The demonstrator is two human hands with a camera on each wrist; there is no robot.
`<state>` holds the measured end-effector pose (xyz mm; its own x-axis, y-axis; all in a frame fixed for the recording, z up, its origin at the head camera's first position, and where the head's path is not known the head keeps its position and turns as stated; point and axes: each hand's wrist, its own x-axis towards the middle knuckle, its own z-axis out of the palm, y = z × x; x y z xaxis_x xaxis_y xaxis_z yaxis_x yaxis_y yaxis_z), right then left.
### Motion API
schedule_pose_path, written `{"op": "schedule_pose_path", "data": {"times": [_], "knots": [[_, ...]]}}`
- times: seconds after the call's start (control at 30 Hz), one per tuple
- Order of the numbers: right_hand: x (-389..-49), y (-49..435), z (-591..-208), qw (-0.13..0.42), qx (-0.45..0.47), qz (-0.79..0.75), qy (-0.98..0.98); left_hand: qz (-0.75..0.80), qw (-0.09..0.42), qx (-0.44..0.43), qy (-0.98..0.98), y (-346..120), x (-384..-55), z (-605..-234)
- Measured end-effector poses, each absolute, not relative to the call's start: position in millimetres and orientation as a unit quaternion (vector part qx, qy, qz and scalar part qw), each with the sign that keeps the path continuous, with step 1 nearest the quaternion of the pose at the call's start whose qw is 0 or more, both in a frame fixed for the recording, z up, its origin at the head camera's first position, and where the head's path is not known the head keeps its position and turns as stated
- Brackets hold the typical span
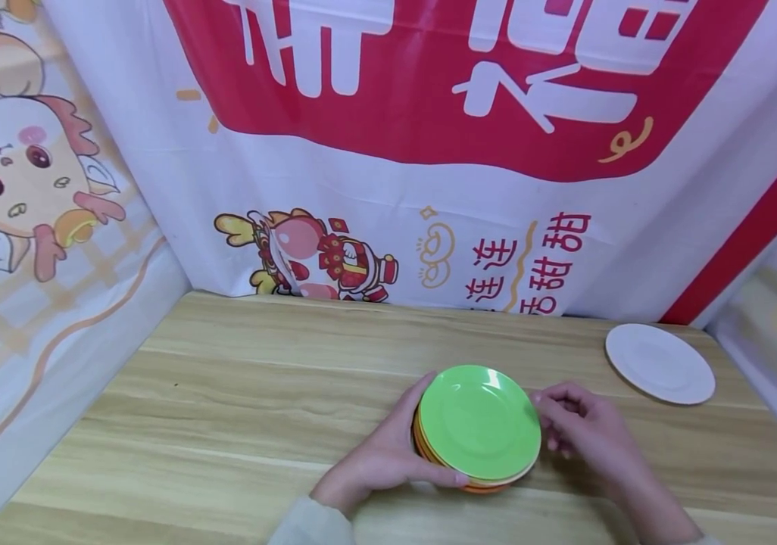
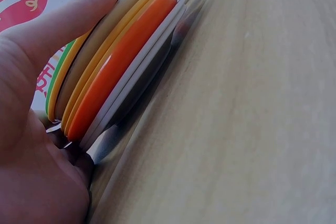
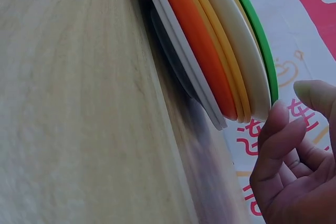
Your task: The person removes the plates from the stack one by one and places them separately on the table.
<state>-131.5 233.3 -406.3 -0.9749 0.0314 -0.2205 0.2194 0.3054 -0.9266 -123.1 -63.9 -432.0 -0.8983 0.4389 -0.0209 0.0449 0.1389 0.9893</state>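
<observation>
A stack of colored plates stands on the wooden table, with a green plate [image 1: 480, 424] on top. Below it, the left wrist view shows yellow and cream rims, an orange plate [image 2: 126, 61] and pale plates [image 2: 139, 72] at the bottom. My left hand [image 1: 395, 454] holds the stack from its left side, thumb along the near rims and fingers around the far side. At the right rim is my right hand [image 1: 582, 428]. Its index fingertip [image 3: 278, 113] is at the green plate's edge, the thumb stands apart from it, and the other fingers are loosely bent.
A white plate [image 1: 661, 363] lies alone at the table's back right. The wooden table [image 1: 225, 409] extends to the left of the stack. A printed cloth [image 1: 361, 182] hangs along the back edge, with more cloth at both sides.
</observation>
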Motion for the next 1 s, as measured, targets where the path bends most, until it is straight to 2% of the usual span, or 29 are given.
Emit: {"op": "schedule_pose_path", "data": {"times": [0.43, 1.0], "knots": [[-127.9, 230.6, -412.1, 0.095, 0.064, -0.578, 0.808, 0.631, 0.159, 0.162, 0.742, -65.5, -122.2, -433.8], [-126.8, 229.5, -413.6, 0.086, 0.057, -0.576, 0.811, 0.639, 0.164, 0.171, 0.732, -66.4, -125.9, -435.1]]}}
